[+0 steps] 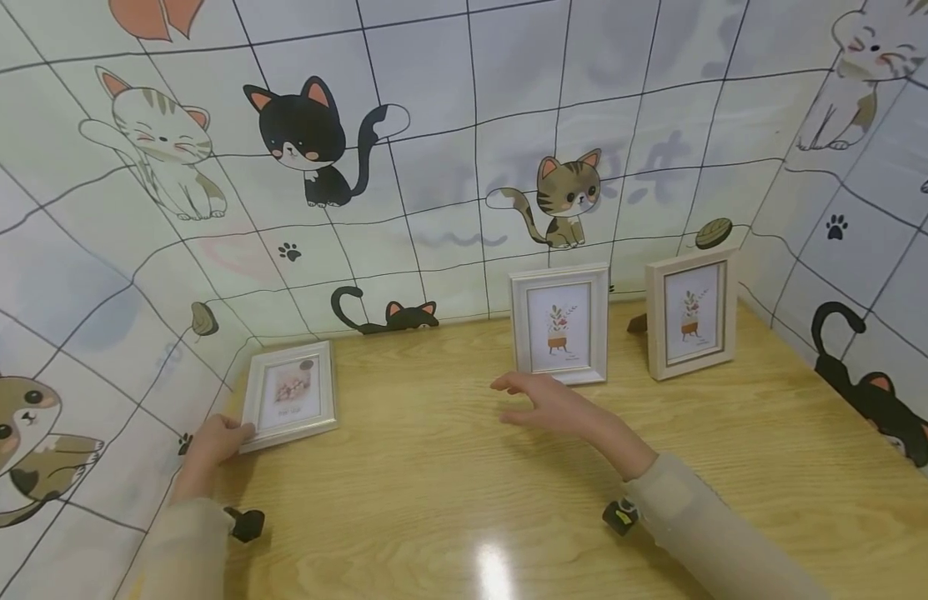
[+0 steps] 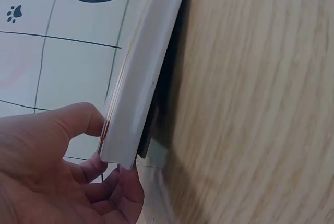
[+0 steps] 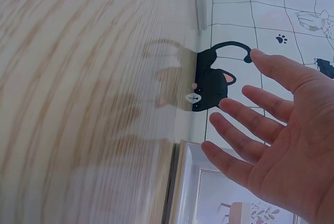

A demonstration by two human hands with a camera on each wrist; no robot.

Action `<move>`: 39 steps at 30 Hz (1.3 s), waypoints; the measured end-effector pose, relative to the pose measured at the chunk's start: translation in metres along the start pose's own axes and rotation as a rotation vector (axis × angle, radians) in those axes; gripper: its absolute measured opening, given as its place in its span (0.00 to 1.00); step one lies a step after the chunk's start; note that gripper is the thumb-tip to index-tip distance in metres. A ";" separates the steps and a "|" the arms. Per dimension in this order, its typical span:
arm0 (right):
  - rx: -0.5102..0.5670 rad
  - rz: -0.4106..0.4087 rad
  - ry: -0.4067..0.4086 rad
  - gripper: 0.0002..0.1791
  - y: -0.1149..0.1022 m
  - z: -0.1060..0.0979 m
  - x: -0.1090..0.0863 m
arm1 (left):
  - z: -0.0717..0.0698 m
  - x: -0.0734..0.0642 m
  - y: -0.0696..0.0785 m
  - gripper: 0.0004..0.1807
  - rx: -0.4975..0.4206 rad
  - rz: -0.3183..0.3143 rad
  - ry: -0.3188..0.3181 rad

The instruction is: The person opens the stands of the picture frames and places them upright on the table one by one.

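A white picture frame (image 1: 291, 392) with a pink print lies tilted back at the left end of the table. My left hand (image 1: 216, 442) holds it by its lower left corner. Close up in the left wrist view, the thumb is at the front side of the picture frame (image 2: 141, 72) and the other fingers curl at its bottom corner. My right hand (image 1: 549, 404) hovers above the table with fingers extended, holding nothing. Just behind it stands a second white picture frame (image 1: 559, 325) with a potted-plant print, seen partly beside the fingers in the right wrist view.
A cream picture frame (image 1: 692, 317) with a similar plant print stands at the right, angled inward. Behind and along both sides of the wooden table (image 1: 403, 483) rise walls (image 1: 433, 192) covered in grid lines and cartoon cats. A small black device hangs at each wrist.
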State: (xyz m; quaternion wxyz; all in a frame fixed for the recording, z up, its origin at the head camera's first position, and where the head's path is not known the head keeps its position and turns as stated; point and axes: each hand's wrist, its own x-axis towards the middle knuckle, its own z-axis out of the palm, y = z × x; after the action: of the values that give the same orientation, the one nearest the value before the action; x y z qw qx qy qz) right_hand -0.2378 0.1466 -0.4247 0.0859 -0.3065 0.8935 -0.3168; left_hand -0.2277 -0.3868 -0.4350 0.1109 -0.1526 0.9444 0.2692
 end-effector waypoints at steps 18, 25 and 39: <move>0.002 -0.005 -0.004 0.26 -0.004 0.000 0.000 | -0.010 -0.011 0.020 0.37 -0.703 0.035 -0.313; -0.009 -0.004 0.001 0.25 -0.006 0.001 0.000 | 0.003 -0.012 0.030 0.34 -0.887 0.151 -0.414; 0.013 -0.027 0.008 0.27 -0.020 0.001 0.007 | 0.040 -0.033 0.091 0.35 -0.941 0.285 -0.424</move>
State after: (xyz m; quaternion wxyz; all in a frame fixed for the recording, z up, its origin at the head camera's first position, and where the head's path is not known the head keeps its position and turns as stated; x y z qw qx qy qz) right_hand -0.2333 0.1295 -0.4127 0.0800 -0.3167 0.8875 -0.3250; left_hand -0.2235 -0.2843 -0.4157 0.1815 0.0018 0.6900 0.7007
